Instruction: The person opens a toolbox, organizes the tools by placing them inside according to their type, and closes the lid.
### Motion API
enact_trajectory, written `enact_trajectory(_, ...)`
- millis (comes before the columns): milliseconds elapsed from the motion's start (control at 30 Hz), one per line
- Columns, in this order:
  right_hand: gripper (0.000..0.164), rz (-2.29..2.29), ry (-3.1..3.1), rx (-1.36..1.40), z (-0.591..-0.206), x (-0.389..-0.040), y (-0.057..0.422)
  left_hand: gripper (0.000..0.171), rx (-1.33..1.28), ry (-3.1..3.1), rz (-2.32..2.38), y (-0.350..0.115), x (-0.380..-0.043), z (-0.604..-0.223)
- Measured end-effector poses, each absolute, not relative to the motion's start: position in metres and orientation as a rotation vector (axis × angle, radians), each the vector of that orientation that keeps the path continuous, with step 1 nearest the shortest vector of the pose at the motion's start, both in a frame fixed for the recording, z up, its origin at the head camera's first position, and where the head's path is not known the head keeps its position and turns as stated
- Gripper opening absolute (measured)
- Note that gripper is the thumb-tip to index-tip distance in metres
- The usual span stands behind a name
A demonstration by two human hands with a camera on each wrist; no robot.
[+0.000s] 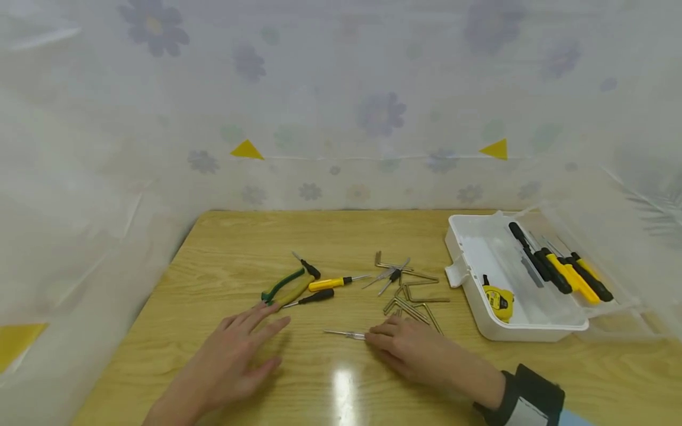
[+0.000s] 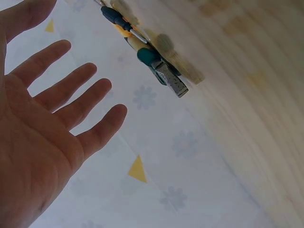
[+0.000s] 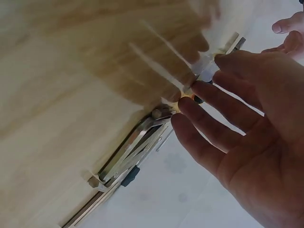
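In the head view my left hand (image 1: 234, 358) is held over the table with its fingers spread. Its fingertips overlap the near end of green-and-yellow pliers (image 1: 293, 292). The left wrist view has this left hand (image 2: 52, 123) with nothing in the palm. My right hand (image 1: 407, 349) pinches the handle end of a small clear-handled screwdriver (image 1: 354, 335), whose thin shaft points left along the wood. From the right wrist, the right hand (image 3: 251, 123) has thumb and fingertips close around the clear handle, low over the table. Part of the handle is hidden under the fingers.
Beyond the hands lie a yellow screwdriver (image 1: 327, 284) and a black screwdriver (image 1: 319, 296). Several brass-coloured hex keys (image 1: 425, 298) are scattered past the right hand. An open white toolbox (image 1: 474, 310) at the right holds a yellow tape measure (image 1: 499, 305) and several screwdrivers.
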State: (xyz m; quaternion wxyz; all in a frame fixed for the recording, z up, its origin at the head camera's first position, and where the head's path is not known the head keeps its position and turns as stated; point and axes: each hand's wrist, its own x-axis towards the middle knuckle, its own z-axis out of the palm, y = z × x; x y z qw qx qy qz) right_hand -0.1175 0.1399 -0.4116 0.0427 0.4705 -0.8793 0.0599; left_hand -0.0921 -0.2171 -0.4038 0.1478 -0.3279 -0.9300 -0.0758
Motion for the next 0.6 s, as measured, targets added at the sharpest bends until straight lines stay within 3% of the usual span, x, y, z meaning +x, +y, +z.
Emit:
enact_trajectory(233,0.007,0.282,-2.687,1.437,-0.409,-0.119,0.145,0.060,-0.941,-2.697,-0.242,-0.216,-0.093,-0.404)
enact_trajectory(600,0.021,0.393,-2.748,1.286,-0.403,-0.111,0.168,0.059,-0.950,-2.692,-0.250,-0.215,-0.092,-0.407)
